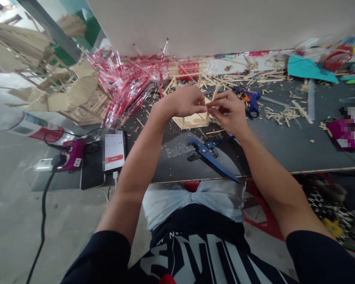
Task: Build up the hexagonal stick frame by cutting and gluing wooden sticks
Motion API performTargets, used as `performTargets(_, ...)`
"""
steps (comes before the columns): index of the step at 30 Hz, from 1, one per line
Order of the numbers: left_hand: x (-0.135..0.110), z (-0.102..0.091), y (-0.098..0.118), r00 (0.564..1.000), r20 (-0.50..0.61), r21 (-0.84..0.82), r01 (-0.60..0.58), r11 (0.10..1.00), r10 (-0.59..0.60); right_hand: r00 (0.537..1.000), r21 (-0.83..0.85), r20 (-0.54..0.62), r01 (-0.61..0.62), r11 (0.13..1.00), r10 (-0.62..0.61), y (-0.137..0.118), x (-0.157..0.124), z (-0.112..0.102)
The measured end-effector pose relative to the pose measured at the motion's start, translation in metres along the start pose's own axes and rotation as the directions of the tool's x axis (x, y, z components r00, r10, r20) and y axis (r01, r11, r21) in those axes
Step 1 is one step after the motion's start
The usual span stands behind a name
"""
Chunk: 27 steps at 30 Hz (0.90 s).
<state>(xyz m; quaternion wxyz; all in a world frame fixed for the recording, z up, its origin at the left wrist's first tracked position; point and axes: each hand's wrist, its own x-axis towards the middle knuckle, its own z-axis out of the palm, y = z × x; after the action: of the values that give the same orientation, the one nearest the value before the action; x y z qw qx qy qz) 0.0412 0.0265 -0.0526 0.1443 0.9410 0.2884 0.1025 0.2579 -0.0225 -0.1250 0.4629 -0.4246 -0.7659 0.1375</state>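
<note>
A small frame of thin wooden sticks (192,121) with a slatted, many-sided base and uprights stands on the dark table, partly covered by my hands. My left hand (187,101) is closed above it, its thumb and fingertips pinched at an upright stick. From the other side my right hand (230,112) pinches at the same spot, and the fingertips of both hands nearly touch. What exactly lies between them is mostly hidden. Nearer to me lie a blue ratchet cutter (215,158) and a clear plastic ruler (180,150). A blue glue gun (252,101) with an orange trigger rests beyond my right hand.
Red-and-clear plastic wrappers (127,77) pile up at the back left, beside larger stick-built pieces (77,92). Stick offcuts (284,115) and a clear glue stick (311,100) lie to the right. A phone (114,152) and a purple power adapter (72,154) occupy the left edge.
</note>
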Motion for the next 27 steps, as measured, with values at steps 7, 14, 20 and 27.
performTargets(7,0.0,-0.001,0.005,0.999,0.024,-0.009,0.021,1.0,-0.021,0.996,0.104,-0.082,-0.007,0.995,0.015,0.001,-0.001,0.007)
performTargets(14,0.0,-0.001,0.011,1.0,0.011,-0.024,0.015,1.0,-0.015,0.98,0.439,-0.035,-0.16,0.884,0.195,0.001,0.002,0.013)
performTargets(20,0.0,0.002,0.003,1.0,-0.006,-0.062,0.013,0.998,-0.014,0.94,0.535,0.033,-0.303,0.789,0.339,0.0,0.005,0.008)
performTargets(27,-0.005,-0.006,0.0,1.0,-0.015,-0.027,0.016,1.0,-0.016,0.942,0.516,0.036,-0.304,0.801,0.335,0.008,0.006,0.009)
